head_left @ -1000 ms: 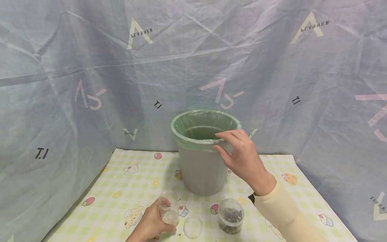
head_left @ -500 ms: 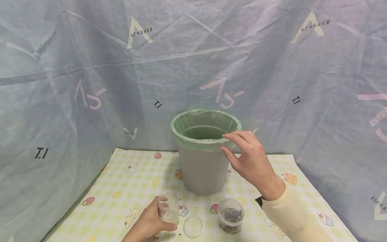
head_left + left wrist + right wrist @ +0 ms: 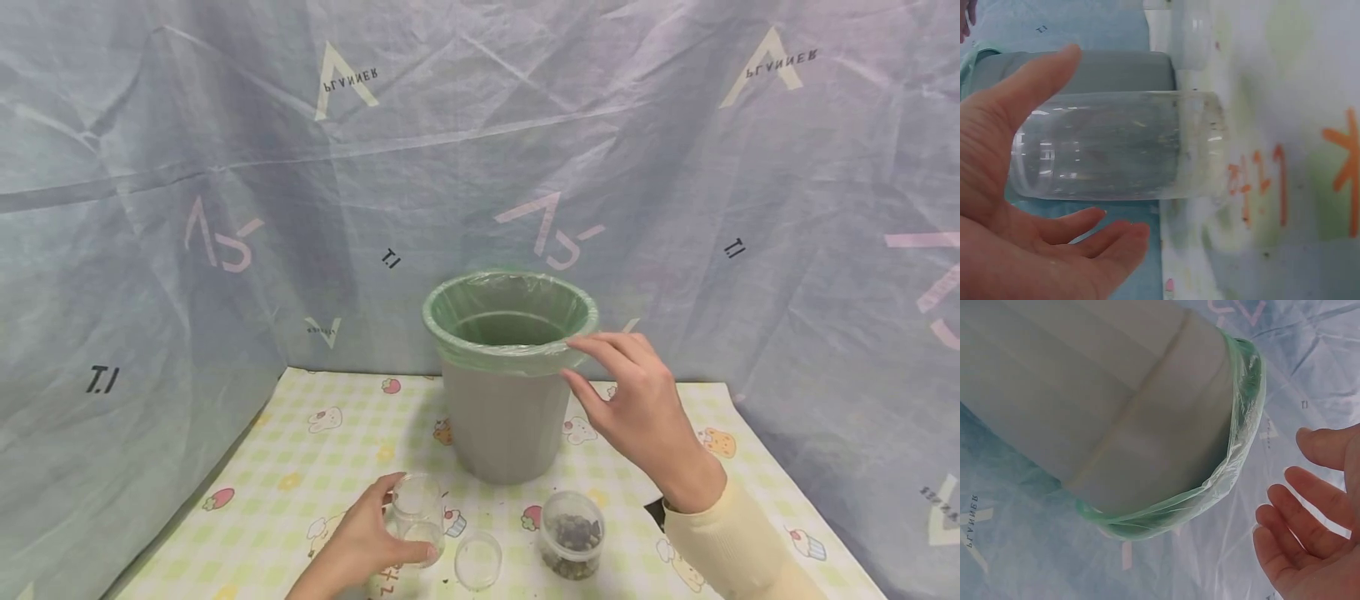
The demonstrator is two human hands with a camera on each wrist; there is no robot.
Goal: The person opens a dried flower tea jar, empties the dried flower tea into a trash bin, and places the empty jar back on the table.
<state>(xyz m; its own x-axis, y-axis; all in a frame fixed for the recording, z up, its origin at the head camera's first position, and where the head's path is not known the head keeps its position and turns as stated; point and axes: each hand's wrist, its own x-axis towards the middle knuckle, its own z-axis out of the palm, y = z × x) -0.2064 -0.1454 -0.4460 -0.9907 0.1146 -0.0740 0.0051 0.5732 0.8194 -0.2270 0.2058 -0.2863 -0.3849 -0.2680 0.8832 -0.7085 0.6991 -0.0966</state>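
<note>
A clear plastic jar (image 3: 418, 517) stands upright on the table, looking see-through and bare inside. My left hand (image 3: 367, 533) is spread around it; in the left wrist view the thumb and fingers (image 3: 1116, 247) stand apart from the jar's wall. A grey trash bin (image 3: 506, 425) with a green plastic liner (image 3: 442, 329) over its rim stands at the back middle. Beside its right rim hangs my right hand (image 3: 637, 408), fingers bent loosely. The right wrist view shows nothing between that thumb and the fingers (image 3: 1285, 519).
Right of the clear jar lies a round transparent lid (image 3: 478, 562). A second clear jar (image 3: 572, 537) with dark, pebble-like bits in it stands farther right. Small dark crumbs dot the checked tablecloth (image 3: 337, 467). A blue-grey curtain (image 3: 360, 208) closes the back and sides.
My right hand has drawn back to the right and slightly down, away from the bin's opening. My left hand's fingers have spread and shifted left around the clear jar, which stays in place.
</note>
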